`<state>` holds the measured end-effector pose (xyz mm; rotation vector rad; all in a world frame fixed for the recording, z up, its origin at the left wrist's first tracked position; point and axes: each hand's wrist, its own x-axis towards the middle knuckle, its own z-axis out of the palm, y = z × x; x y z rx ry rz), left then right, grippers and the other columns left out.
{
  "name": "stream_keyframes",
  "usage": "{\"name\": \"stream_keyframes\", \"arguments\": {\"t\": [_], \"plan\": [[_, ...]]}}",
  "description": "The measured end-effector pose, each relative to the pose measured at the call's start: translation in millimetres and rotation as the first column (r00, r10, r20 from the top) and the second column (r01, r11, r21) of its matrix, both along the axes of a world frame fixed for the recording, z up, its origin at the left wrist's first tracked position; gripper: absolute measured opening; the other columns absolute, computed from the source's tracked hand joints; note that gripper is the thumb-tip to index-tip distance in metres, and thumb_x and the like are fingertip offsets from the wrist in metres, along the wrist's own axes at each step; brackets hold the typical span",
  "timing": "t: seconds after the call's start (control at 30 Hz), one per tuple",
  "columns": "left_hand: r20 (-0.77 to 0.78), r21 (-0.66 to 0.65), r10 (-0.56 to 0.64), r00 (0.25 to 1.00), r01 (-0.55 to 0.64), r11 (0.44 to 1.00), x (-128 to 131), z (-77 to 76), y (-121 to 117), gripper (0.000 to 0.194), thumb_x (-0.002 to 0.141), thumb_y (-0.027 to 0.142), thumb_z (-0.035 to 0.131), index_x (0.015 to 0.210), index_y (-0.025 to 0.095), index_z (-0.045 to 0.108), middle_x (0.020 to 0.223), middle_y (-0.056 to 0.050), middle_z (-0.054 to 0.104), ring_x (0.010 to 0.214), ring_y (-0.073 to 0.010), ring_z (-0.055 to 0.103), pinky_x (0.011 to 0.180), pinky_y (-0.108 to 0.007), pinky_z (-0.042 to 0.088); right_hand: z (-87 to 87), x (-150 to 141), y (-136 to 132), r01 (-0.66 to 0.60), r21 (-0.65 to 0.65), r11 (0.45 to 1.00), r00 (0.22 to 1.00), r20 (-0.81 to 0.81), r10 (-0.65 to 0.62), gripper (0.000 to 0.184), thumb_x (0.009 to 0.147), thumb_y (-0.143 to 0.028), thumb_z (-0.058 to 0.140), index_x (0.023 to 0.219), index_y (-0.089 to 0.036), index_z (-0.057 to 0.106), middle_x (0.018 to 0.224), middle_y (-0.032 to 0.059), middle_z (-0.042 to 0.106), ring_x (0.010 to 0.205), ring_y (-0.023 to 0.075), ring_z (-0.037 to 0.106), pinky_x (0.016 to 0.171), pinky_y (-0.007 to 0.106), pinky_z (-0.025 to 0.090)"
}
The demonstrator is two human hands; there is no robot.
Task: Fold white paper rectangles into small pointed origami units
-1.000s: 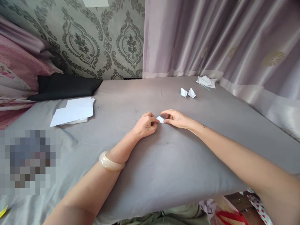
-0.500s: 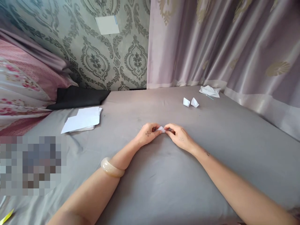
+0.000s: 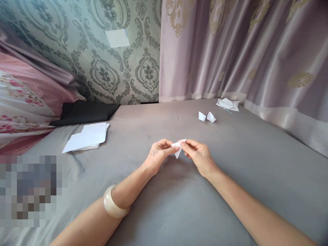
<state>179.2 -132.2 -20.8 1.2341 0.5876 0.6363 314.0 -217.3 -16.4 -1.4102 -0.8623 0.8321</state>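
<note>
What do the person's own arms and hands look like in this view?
Both forearms are bare, with no sleeves in view. The left hand and right hand are ungloved, each with a cluster of small dots on its back. A thick, glossy, cream-coloured bangle circles the left forearm.

Left hand (image 3: 159, 153) close beside right hand (image 3: 201, 156)

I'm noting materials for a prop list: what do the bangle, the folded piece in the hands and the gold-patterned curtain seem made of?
Bangle: glossy, perhaps stone or plastic; pale and smooth, with highlights.
Folded piece: apparently matte white paper, by its thin, flat faces and crisp edges.
Curtain: satiny fabric, possibly synthetic, by its soft folds and sheen.
</note>
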Motion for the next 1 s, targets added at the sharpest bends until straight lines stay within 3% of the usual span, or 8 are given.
{"name": "stream_keyframes", "arguments": {"t": [0.2,0.37,0.6,0.7,0.83,1.0], "plan": [[-0.102,0.067,-0.037,0.994,0.044,0.997,-2.4,2.4,-2.8,0.025,0.075,0.038,0.073,0.074,0.015,0.064,0.07,-0.001,0.064,0.065,-0.0094,0.054,0.065,-0.023,0.039,5.7,4.4,-4.4,0.014,-0.006,1.0,0.998,0.06,-0.013,0.028,0.072,-0.042,0.071,0.058,-0.019,0.065,0.06,-0.0038,0.043,0.058,0.0101,0.039,0.056,0.027,0.03],[-0.124,0.084,-0.012,0.992,0.022,0.996,-2.0,1.8,-3.2,0.025,0.074,0.039,0.073,0.072,0.014,0.066,0.07,-0.002,0.064,0.066,-0.0116,0.054,0.065,-0.025,0.039,3.2,10.6,-5.3,-0.057,-0.079,0.995,0.997,0.046,0.061,0.038,0.079,-0.053,0.061,0.063,-0.019,0.064,0.053,-0.0035,0.043,0.056,0.0114,0.039,0.055,0.028,0.029],[-0.124,0.043,-0.1,0.987,0.106,0.993,-2.2,0.9,-5.9,0.024,0.074,0.037,0.073,0.072,0.015,0.066,0.065,0.001,0.059,0.061,-0.0079,0.048,0.062,-0.023,0.036,1.1,11.7,-4.7,0.005,0.059,0.998,0.957,0.289,-0.022,0.041,0.082,-0.044,0.061,0.051,-0.018,0.054,0.062,-0.0026,0.042,0.06,0.0105,0.039,0.059,0.028,0.031],[-0.126,0.052,-0.067,0.99,0.074,0.996,-1.4,-0.2,-4.5,0.024,0.072,0.038,0.075,0.072,0.014,0.067,0.063,0.001,0.058,0.059,-0.0077,0.047,0.062,-0.023,0.035,1.7,11.5,-5.2,0.002,0.011,1.0,0.969,0.245,-0.005,0.042,0.084,-0.048,0.058,0.055,-0.018,0.057,0.06,-0.0025,0.044,0.059,0.0109,0.04,0.058,0.027,0.032],[-0.085,0.05,0.061,0.994,-0.057,0.997,-0.9,-4.9,-0.3,0.024,0.072,0.038,0.075,0.07,0.015,0.069,0.061,0.001,0.058,0.06,-0.008,0.047,0.062,-0.023,0.035,3.4,8.3,-5.9,-0.066,-0.069,0.995,0.994,0.083,0.072,0.037,0.082,-0.053,0.058,0.073,-0.019,0.07,0.059,-0.002,0.051,0.059,0.0113,0.044,0.057,0.026,0.035],[-0.074,0.027,0.073,0.995,-0.071,0.997,-0.5,-6.2,-0.2,0.025,0.071,0.038,0.076,0.068,0.015,0.068,0.06,0.0,0.058,0.06,-0.0088,0.049,0.063,-0.024,0.036,1.1,5.5,-5.4,-0.043,-0.038,0.998,0.993,0.107,0.047,0.026,0.077,-0.044,0.067,0.075,-0.018,0.072,0.061,-0.0016,0.056,0.06,0.0105,0.046,0.057,0.025,0.037]]}}
